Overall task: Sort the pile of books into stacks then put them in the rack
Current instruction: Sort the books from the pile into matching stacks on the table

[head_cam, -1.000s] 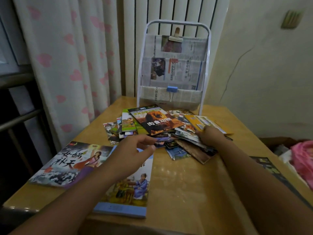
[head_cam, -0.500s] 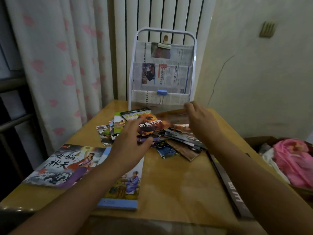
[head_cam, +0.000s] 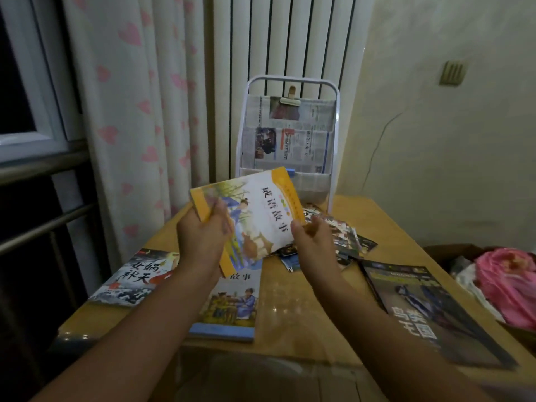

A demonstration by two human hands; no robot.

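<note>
My left hand (head_cam: 203, 236) grips a yellow-edged picture book (head_cam: 255, 210) by its left edge and holds it tilted in the air over the table. At the book's lower right corner my right hand (head_cam: 311, 239) touches it with loosely curled fingers. Behind them lies the pile of small books (head_cam: 345, 239), partly hidden by the raised book. The white rack (head_cam: 333, 134), lined with newspaper, stands at the table's far edge. A blue-edged book (head_cam: 232, 309) lies flat under my left forearm, and a dark-covered book (head_cam: 133, 277) rests left of it.
A dark magazine (head_cam: 417, 303) lies near the wooden table's (head_cam: 304, 300) right edge. Off the right side sits a box with pink cloth (head_cam: 507, 282). A heart-patterned curtain (head_cam: 130, 111) and a radiator (head_cam: 290, 39) stand behind; metal rails run along the left.
My right hand has drawn the yellow book out of the pile and lifted it toward me. My left hand has come up and taken its left edge. The camera has tilted upward.
</note>
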